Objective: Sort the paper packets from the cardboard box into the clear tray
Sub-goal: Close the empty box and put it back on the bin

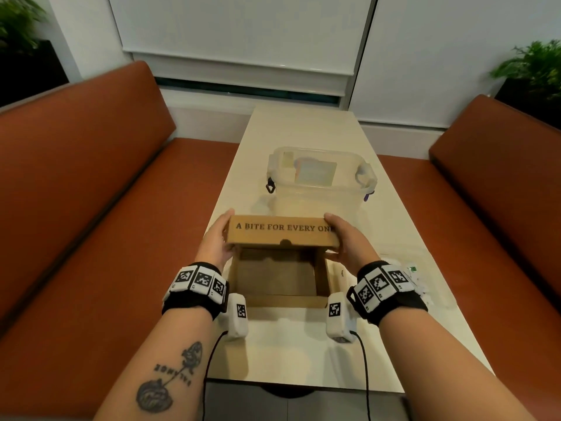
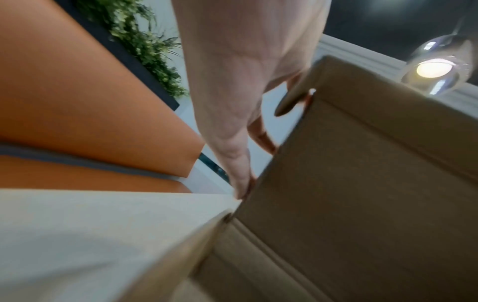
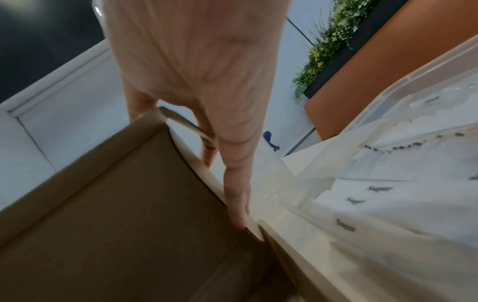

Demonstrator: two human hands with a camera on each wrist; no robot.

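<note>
A brown cardboard box (image 1: 279, 281) sits near the table's front edge. Its printed lid (image 1: 282, 232) is half raised. My left hand (image 1: 217, 240) grips the lid's left end and my right hand (image 1: 344, 238) grips its right end, thumbs toward me. The left hand (image 2: 232, 81) and right hand (image 3: 207, 71) lie along the lid's side flaps, and the box (image 2: 362, 183) (image 3: 116, 204) shows bare cardboard inside. I see no packets on the visible box floor. A clear tray (image 1: 437, 299) to the right holds white paper packets (image 3: 388, 194), partly hidden by my right wrist.
A clear plastic tub (image 1: 321, 177) with handles stands just beyond the box. The narrow cream table (image 1: 303, 132) runs away from me between two orange benches (image 1: 106, 177). Planters stand at both far corners.
</note>
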